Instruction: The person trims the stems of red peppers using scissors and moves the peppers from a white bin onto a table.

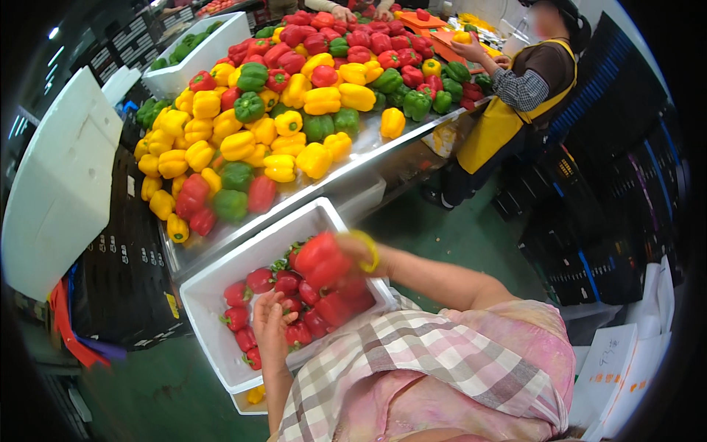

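We apparently fill the polystyrene box point(208, 306): right hand point(359, 254) grips a red bell pepper point(320, 262), two o'clock; left hand point(272, 322) spread; next placement needs gentle release.

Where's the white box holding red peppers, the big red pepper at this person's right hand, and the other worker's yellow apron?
White box point(247, 258): head view, inner face of its table-side wall.
Red pepper point(321, 261): head view, middle of its blurred side.
Yellow apron point(487, 147): head view, its lower part.
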`<state>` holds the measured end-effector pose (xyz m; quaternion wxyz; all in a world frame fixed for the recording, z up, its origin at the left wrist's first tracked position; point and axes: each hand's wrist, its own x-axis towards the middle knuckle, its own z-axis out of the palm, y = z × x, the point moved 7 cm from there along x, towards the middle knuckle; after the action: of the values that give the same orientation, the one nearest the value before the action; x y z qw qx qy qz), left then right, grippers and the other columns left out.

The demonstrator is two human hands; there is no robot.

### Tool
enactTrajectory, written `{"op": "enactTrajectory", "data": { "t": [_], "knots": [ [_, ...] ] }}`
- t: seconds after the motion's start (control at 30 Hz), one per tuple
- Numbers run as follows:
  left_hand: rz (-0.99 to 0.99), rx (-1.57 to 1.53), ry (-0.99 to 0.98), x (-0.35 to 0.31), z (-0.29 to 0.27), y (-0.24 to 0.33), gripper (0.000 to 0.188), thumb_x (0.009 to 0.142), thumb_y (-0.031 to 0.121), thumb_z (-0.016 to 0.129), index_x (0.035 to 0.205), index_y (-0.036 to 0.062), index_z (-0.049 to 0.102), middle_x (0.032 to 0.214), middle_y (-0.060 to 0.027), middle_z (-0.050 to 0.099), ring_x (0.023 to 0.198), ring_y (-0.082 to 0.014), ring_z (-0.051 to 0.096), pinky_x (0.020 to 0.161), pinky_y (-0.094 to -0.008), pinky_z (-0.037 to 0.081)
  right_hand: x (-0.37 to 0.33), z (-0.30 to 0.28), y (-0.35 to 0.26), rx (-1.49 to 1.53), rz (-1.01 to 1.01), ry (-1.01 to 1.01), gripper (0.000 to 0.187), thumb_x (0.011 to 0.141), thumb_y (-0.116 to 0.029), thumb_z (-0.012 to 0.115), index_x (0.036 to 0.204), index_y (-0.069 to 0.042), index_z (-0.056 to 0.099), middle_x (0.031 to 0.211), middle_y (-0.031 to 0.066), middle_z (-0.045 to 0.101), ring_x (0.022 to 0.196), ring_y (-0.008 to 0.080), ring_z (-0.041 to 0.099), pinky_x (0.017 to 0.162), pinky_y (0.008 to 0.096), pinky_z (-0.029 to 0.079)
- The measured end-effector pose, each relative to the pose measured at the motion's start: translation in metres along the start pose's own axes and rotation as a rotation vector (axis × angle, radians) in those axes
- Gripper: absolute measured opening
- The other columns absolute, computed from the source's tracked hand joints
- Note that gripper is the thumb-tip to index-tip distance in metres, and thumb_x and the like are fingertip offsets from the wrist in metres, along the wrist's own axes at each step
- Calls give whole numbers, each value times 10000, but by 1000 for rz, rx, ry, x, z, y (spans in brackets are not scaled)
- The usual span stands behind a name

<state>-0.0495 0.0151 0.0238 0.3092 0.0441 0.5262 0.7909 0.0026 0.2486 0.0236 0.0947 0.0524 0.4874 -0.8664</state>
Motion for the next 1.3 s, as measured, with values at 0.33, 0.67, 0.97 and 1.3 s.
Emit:
{"op": "enactTrajectory", "data": {
  "t": [0.33,0.67,0.97,1.3],
  "knots": [
    [-9,159,46,-9,0,-21,199,1001,161,587,1171,58,577,1162,-81,632,959,-180,647,755,-317,570,88,-209,-405,211,-825,466,564,986,-429,599,1298,29,496,1093,268,668,885,330,701,800,402,591],
    [-23,1019,166,20,-120,-44,445,867,334,755,1140,0,644,1034,-176,698,945,-249,676,819,-359,528,57,-77,-74,6,67,324,406,949,-366,678,1196,-108,486,878,74,647,617,109,563,494,256,456],
    [5,1423,491,66,-227,-28,606,750,214,764,1295,67,544,1315,-204,504,1165,-404,546,984,-453,478,-48,4,67,-69,311,366,398,978,-212,635,1302,-77,447,870,104,656,591,137,600,435,262,458],
    [126,1862,218,145,-196,-48,410,800,188,728,1188,135,608,1156,-149,613,1129,-348,590,957,-477,497,-81,33,55,-117,339,533,451,911,-289,725,1257,-153,469,854,11,628,645,89,577,503,260,457]
  ]
}}
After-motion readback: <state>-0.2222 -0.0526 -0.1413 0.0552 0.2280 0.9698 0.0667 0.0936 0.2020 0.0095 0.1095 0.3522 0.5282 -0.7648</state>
